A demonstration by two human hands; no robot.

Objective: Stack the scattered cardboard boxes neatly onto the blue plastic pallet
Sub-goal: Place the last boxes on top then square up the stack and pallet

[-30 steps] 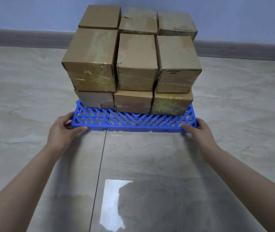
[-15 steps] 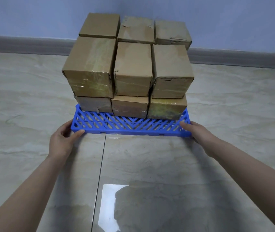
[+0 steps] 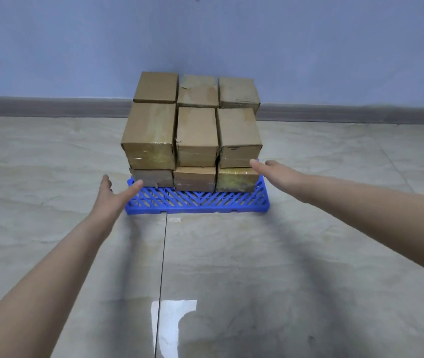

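Several brown cardboard boxes (image 3: 196, 136) stand stacked in two layers on the blue plastic pallet (image 3: 198, 201), three across and two deep. My left hand (image 3: 111, 195) hovers open at the pallet's front left corner, fingertips near the lower left box. Off the right front corner, my right hand (image 3: 275, 173) is stretched out flat and open beside the right boxes. Neither hand holds anything.
The pallet lies on a glossy beige tiled floor (image 3: 231, 267), close to a grey skirting board (image 3: 50, 107) and a pale blue wall (image 3: 205, 34). A dark tile joint (image 3: 161, 267) runs from the pallet toward me.
Both hands have let go of the pallet's front corners and lifted, fingers spread. The pallet with its boxes now sits farther from me, nearer the wall, and the view has risen.
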